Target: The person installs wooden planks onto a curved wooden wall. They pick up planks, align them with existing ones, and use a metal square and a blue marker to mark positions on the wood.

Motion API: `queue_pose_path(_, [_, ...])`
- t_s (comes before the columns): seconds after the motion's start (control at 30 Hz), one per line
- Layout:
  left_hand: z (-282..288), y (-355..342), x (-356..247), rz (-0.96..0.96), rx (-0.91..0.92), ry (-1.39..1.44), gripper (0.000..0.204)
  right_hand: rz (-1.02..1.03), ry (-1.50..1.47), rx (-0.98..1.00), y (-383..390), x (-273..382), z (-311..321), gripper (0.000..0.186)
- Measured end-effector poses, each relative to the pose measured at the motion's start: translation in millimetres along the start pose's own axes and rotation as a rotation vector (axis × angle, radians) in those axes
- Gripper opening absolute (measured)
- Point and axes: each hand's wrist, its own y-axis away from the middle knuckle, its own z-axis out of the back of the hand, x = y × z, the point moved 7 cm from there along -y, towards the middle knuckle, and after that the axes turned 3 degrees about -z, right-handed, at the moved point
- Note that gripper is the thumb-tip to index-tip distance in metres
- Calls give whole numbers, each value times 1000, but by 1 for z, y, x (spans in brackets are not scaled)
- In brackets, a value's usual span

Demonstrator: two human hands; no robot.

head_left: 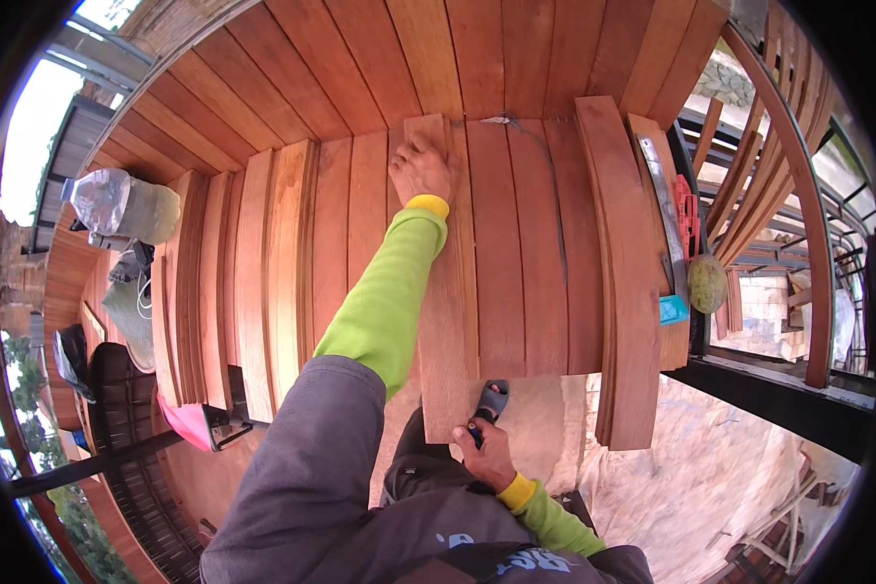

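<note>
Head view, nearest: grey-clad knee and lap at the lower edge, with both green sleeves coming up from it.
Right hand (487,453): low in the frame, just past the lap, fingers clenched round the dark handle of a small hand tool (490,401) whose grey head rests at the near end of the loose plank.
Left hand (420,170): arm stretched out straight, palm pressed flat on the far end of the loose plank (448,292); it grasps nothing, fingers spread on the wood.
Key relation: the loose plank runs lengthwise straight away from the person, its far end under the left hand and its near end at the tool, so the right hand is much the nearer to the body.
Plank lie: it sits on top of the laid boards, parallel to them, and its near end juts past their cut edge.
Surface: reddish wooden decking (516,243) of long parallel boards, with more boards stacked at the left and one wider board (618,282) lying at the right.
Right rim: a handsaw (664,209), a round greenish fruit (707,283) and a dark railing.
Left rim: a clear plastic bottle (117,202) and a dark woven chair.
Below: pale rubble ground past the deck edge.
</note>
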Motion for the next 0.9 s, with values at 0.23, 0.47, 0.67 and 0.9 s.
queue_pose_path(0.23, [-2, 0, 0, -30, -26, -13, 55, 4, 9, 9, -2, 8, 2, 25])
queue_pose_path(0.47, [0, 1, 0, 39, -45, -3, 54, -30, -13, 29, 0, 6, 1, 22])
queue_pose_path(0.67, [-3, 0, 10, 168, -10, 154, 66, -38, 43, 29, 0, 8, 4, 26])
queue_pose_path(0.9, [-9, -6, 19, 187, 1, 150, 70, 47, 102, 15, 3, 11, 1, 41])
